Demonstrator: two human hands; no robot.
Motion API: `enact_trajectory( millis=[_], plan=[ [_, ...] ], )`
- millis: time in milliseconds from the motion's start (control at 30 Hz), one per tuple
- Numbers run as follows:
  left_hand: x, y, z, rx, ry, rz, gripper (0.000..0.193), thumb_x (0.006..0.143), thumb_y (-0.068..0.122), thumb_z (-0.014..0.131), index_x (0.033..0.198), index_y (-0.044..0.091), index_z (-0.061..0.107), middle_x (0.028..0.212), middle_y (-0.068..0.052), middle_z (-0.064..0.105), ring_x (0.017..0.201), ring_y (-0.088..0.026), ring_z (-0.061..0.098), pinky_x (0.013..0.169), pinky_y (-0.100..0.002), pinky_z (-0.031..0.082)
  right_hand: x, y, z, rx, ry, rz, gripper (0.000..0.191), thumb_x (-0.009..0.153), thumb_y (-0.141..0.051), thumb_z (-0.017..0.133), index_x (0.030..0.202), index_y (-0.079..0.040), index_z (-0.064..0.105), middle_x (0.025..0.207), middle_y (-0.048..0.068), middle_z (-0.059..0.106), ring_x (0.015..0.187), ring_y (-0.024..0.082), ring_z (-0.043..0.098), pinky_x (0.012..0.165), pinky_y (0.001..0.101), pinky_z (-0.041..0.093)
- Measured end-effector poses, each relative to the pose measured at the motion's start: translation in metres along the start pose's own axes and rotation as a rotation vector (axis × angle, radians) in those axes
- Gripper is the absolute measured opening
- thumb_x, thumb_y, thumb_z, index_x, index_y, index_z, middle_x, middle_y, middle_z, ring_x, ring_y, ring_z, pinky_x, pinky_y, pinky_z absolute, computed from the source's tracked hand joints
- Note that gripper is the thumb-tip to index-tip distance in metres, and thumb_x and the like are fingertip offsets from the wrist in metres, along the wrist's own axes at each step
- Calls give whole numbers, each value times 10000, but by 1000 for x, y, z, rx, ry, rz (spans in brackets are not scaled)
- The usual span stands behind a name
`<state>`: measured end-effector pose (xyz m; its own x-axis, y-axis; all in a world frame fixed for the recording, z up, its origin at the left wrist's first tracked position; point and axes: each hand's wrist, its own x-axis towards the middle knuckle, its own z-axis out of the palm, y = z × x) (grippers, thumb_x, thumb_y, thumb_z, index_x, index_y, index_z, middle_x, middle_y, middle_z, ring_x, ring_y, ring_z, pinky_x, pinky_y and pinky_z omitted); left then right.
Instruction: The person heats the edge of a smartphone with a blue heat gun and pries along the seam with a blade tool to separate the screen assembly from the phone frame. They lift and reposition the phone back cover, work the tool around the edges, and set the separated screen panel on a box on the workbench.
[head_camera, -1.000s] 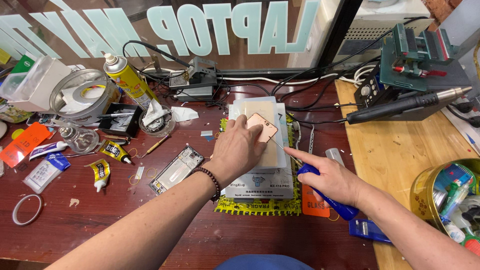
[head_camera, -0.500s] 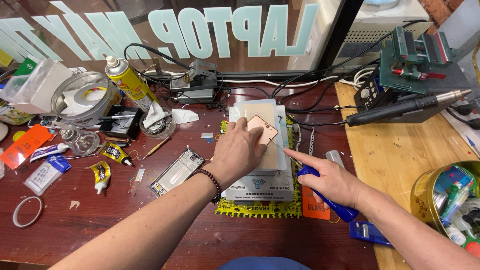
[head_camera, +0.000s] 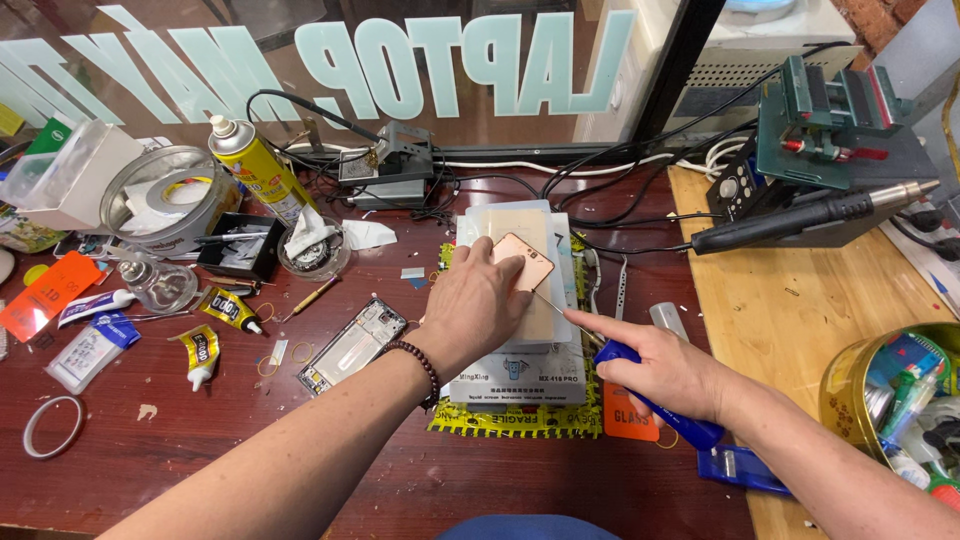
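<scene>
The dark red workbench (head_camera: 250, 470) is crowded with repair clutter, and at its middle a flat white heating pad (head_camera: 520, 350) lies on a yellow-edged mat (head_camera: 500, 420), right in front of the person. On that pad sits the thing being worked on, a small copper-coloured phone back (head_camera: 525, 262), tilted a little so one corner points away from the person. The left hand (head_camera: 475, 305) lies flat over the near part of it, fingers nearly straight and spread, pressing it down rather than gripping it. The right hand (head_camera: 665, 370) is closed around the blue handle of a thin-bladed tool (head_camera: 650, 400), forefinger stretched forward along it, and the fine metal tip reaches toward the right edge of the phone back, close beside the left fingers; whether the tip is already under the edge cannot be told. This looks like the prying stage, with the part held steady while the blade works at its seam. The next move probably calls for a shallow, gentle push along the edge with steady downward pressure. Nearby lie a bare phone frame (head_camera: 352, 345), a yellow spray can (head_camera: 250, 165), small glue tubes (head_camera: 200, 350) and a hot-air wand (head_camera: 810, 215), all untouched.
</scene>
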<state>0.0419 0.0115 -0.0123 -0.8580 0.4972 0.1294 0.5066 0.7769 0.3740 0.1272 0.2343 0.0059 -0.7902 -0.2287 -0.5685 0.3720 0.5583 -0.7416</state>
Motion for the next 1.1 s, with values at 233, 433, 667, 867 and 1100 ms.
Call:
enact_trajectory(
  millis=[233, 433, 667, 867, 1100],
  plan=[
    [1, 1, -1, 3, -31, -9, 351, 864, 305, 715, 1136, 83, 705, 1171, -220, 590, 1122, -378, 570, 902, -475, 543, 1, 1, 1, 9, 14, -50, 818, 863, -146, 562, 1619, -389, 365, 513, 12, 540, 409, 131, 586, 442, 298, 559],
    [1, 1, 1, 3, -25, -11, 338, 859, 301, 715, 1124, 91, 709, 1171, -219, 586, 1123, -382, 568, 901, -476, 543, 1, -1, -1, -10, 9, -1, 808, 871, -179, 578, 1614, -411, 359, 514, 30, 537, 404, 144, 580, 431, 311, 547],
    [0, 0, 2, 5, -11, -7, 332, 852, 298, 719, 1118, 100, 713, 1174, -210, 588, 1132, -387, 563, 897, -486, 539, 11, -9, -5, -47, 108, -4, 772, 870, -198, 606, 1582, -428, 417, 568, 36, 595, 449, 139, 609, 446, 314, 562],
    [-1, -1, 2, 1, -1, -6, 340, 848, 300, 719, 1124, 102, 717, 1168, -212, 588, 1126, -386, 563, 896, -488, 538, 13, -16, -5, -49, 143, 0, 756, 858, -198, 595, 1565, -424, 450, 578, 53, 601, 450, 155, 606, 443, 330, 557],
    [0, -1, 2, 12, -10, -4, 335, 858, 300, 713, 1121, 93, 718, 1161, -216, 590, 1116, -376, 568, 895, -479, 543, 8, -19, 1, -54, 176, 26, 753, 863, -214, 605, 1564, -432, 438, 575, 59, 606, 447, 159, 605, 444, 343, 576]
  ],
)
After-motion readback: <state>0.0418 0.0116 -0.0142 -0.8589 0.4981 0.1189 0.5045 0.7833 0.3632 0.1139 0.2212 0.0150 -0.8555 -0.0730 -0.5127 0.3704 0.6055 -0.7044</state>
